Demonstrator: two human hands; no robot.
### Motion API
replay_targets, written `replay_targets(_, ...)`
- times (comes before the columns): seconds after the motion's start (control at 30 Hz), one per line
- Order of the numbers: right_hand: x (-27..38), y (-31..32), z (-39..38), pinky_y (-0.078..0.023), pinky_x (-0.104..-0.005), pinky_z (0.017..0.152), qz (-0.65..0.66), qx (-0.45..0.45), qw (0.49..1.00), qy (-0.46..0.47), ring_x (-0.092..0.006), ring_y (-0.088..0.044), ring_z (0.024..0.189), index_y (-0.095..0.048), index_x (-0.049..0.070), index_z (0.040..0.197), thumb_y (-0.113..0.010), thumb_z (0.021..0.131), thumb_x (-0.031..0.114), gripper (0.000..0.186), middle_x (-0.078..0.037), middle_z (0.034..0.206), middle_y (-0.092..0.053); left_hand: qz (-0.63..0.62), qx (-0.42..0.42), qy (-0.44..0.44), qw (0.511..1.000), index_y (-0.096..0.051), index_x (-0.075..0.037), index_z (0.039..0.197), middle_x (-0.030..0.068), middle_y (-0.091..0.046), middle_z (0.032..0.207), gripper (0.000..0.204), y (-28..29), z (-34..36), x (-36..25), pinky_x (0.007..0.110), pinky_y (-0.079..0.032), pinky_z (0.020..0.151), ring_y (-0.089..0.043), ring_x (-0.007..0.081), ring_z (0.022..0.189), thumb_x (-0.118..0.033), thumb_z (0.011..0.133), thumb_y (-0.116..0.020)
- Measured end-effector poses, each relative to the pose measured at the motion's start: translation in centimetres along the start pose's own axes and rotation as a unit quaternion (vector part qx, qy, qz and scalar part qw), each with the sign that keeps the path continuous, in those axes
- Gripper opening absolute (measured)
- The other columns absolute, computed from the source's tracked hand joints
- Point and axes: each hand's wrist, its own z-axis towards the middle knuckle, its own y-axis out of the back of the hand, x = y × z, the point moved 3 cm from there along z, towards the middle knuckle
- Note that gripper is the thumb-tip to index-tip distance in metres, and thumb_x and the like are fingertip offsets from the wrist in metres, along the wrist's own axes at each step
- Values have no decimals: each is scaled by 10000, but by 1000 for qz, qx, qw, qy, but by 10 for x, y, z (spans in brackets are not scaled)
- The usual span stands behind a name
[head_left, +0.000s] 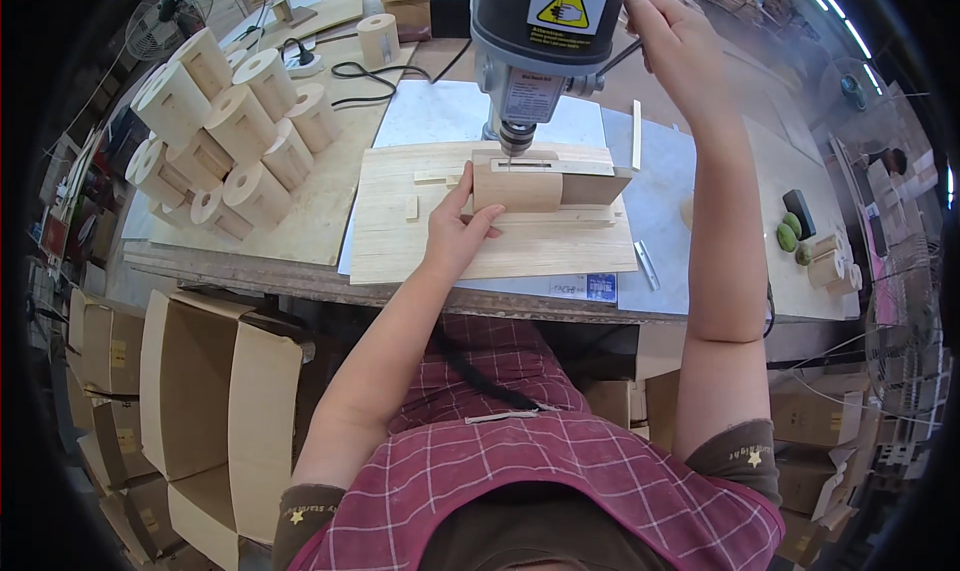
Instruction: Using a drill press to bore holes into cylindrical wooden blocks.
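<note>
1. At the bottom of the frame, a maroon checked apron (560,471) is being worn over a dark top; cardboard boxes (205,401) are being shown standing open at the lower left.
2. Near the centre, a pale wooden piece (517,192) with a rounded front is being held at its left end by the left hand (458,233). The hand is being kept partly curled, with the thumb being laid along the lower front and the index finger being set against the end.
3. The wooden piece is being supported above a flat pale board (450,258), with a darker block (594,190) being seen just beside its right end.
4. Above the slot in its top, the chuck (517,136) of a drill press (540,21) is being held upright; whether the bit is touching the wood cannot be told.
5. At the upper right, the lever (622,57) is being grasped by the right hand (668,33), its fingers being curled around the end and partly hidden.
6. At the upper left, round wooden blocks (240,117) are being stacked on the worktable (330,221); beyond them, a fan (172,13) is being shown.
</note>
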Motion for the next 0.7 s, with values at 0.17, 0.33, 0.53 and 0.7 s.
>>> replay_targets(0.17, 15, 3, -43, -392, -345, 515, -73, -73, 994, 39, -304, -479, 527, -521, 11, 716, -506, 846, 259, 281, -158, 632, -535, -7, -6, -26, 1000, -269, -52, 1343, 177, -486, 1198, 677, -3, 2, 4, 229, -533, 553, -617, 150, 725, -55, 769, -627)
replay_targets(0.33, 15, -16, -90, -351, -307, 462, -29, -113, 992, 49, -227, -422, 468, -490, 23, 664, -538, 833, 136, 209, -115, 561, -455, -1, -15, -16, 1000, -274, -48, 1340, 175, -486, 1197, 672, -2, 2, 7, 236, -537, 556, -615, 150, 735, -51, 767, -626)
replay_targets(0.53, -4, -44, -125, -337, -282, 464, 12, -200, 974, 101, -186, -415, 516, -518, 8, 733, -535, 822, 42, 97, -74, 589, -440, -4, -13, -20, 1000, -280, -44, 1338, 170, -490, 1194, 670, -2, 3, 5, 240, -539, 556, -616, 152, 740, -51, 765, -628)
replay_targets(0.7, -25, -71, -142, -370, -282, 507, 25, -219, 966, 134, -200, -457, 582, -542, 3, 788, -535, 815, 29, 38, -100, 697, -486, -2, -21, -29, 999, -279, -45, 1338, 164, -496, 1184, 678, 0, 2, 5, 240, -539, 551, -613, 150, 738, -46, 760, -633)
